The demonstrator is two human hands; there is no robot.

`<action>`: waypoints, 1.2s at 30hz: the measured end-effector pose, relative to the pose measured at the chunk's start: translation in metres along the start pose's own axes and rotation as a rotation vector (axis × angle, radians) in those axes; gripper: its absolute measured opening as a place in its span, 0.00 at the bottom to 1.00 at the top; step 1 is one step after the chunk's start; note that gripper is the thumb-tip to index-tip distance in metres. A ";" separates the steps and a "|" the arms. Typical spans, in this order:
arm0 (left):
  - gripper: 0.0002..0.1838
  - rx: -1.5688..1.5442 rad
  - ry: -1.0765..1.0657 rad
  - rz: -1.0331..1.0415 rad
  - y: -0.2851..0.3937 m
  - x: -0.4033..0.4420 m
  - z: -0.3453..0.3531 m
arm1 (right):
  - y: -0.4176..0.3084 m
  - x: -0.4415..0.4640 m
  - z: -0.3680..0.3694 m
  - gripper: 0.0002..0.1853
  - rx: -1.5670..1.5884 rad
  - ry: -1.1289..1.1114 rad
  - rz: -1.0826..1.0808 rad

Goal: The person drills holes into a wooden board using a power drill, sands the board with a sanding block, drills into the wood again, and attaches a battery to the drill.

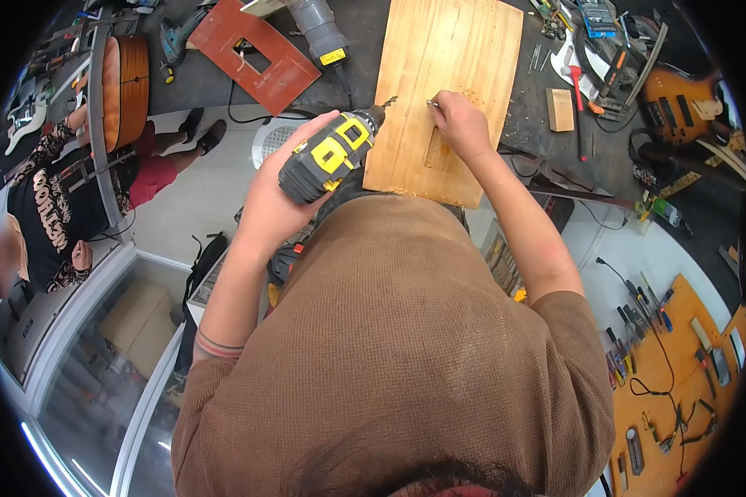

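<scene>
My left hand [278, 186] is wrapped round a black and yellow cordless drill [327, 157]. A bit [389, 102] points from its chuck toward the left edge of a pale wooden board [406, 149]. Over the board, my right hand [460, 124] is closed in a pinch. A small metal piece [431, 103] pokes out from its fingertips; its exact kind is too small to tell. Below that hand, a long narrow recess [432, 149] shows in the board. Wood shavings [470, 96] lie around the hand and along the board's near edge.
A reddish plate with a cutout [286, 70] and a grey power tool [317, 33] lie left of the board. To its right are a wood block [560, 110], a red-handled tool [578, 91] and a sunburst guitar body [680, 103]. A person [54, 207] is at far left.
</scene>
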State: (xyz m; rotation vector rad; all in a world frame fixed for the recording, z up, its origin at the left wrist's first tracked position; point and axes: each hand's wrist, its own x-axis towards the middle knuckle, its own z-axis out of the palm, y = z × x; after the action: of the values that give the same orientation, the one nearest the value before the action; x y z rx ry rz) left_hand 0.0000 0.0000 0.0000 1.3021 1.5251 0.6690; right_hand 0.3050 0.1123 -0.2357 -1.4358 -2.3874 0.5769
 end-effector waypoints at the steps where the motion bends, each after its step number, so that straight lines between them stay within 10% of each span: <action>1: 0.43 -0.018 -0.011 -0.022 0.001 0.000 0.000 | 0.000 -0.001 0.001 0.07 0.004 0.014 0.001; 23: 0.42 0.040 -0.015 0.027 0.004 0.004 0.002 | -0.004 0.005 0.013 0.06 -0.002 0.042 -0.109; 29: 0.42 0.065 -0.021 0.026 0.008 0.002 0.004 | -0.014 0.017 0.016 0.06 0.045 -0.012 0.213; 32: 0.41 0.080 -0.025 0.062 0.008 0.004 0.005 | -0.006 0.006 0.009 0.05 0.048 0.057 -0.320; 36: 0.41 0.103 -0.043 0.007 0.006 0.012 0.011 | -0.014 -0.012 -0.014 0.09 0.302 0.143 0.004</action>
State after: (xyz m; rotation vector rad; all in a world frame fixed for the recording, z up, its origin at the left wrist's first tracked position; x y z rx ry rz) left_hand 0.0129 0.0108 -0.0030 1.3910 1.5376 0.5687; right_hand 0.3060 0.0987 -0.2170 -1.3035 -2.0830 0.7709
